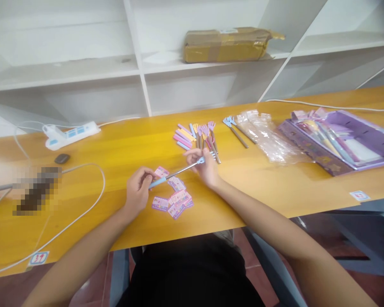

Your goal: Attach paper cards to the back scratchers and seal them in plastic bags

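A telescopic back scratcher [181,170] with a metal rod stretches between my hands above the table. My left hand [138,186] pinches its light blue handle sleeve. Its blue claw end is in the fingers of my right hand [206,166], which partly hide it. Below lie several pink and purple printed cards [179,200], some overlapping. Just beyond my right hand, several back scratchers [208,132] with purple, orange and pink claws lie bunched, beside a group of pastel sleeves [184,135]. Farther right are two blue-clawed back scratchers [238,132].
Clear plastic bags [269,136] lie next to a purple box [368,160] holding packed items. A power strip [71,135], a small black object [62,158] and a white cable [96,204] occupy the left. A taped carton [225,45] sits on the shelf behind.
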The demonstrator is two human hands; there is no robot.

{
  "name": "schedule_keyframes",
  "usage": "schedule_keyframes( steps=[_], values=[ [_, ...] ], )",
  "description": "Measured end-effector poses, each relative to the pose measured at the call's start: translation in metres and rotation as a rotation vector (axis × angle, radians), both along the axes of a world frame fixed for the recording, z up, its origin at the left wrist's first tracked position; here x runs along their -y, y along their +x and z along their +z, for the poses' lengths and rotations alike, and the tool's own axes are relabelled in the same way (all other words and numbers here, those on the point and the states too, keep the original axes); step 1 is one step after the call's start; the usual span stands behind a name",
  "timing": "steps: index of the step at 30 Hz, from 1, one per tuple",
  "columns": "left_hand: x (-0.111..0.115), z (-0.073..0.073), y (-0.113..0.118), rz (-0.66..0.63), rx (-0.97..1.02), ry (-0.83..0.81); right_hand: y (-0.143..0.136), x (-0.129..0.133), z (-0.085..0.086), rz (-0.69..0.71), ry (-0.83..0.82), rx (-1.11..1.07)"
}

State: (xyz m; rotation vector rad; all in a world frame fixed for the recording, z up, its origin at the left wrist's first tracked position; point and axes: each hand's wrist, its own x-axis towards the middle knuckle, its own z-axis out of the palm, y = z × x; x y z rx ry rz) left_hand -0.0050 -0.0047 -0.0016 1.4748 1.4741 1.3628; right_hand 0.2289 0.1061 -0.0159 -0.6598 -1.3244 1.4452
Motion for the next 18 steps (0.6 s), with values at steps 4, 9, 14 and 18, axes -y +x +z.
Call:
schedule_keyframes(
  steps=[4,9,14,18],
  values=[
    [0.001,-0.002,-0.001,0.026,0.007,0.021,-0.008,0.017,0.005,0.045,0.025,-0.018],
    [0.008,-0.002,0.006,0.038,-0.014,0.096,-0.013,0.034,0.004,0.062,-0.027,-0.026],
    [0.017,0.000,0.015,0.001,-0.058,0.158,-0.016,0.044,-0.002,0.099,-0.048,-0.078],
    [0.022,0.003,0.019,-0.034,-0.103,0.173,-0.018,0.047,-0.005,0.140,-0.024,-0.121]
  ],
)
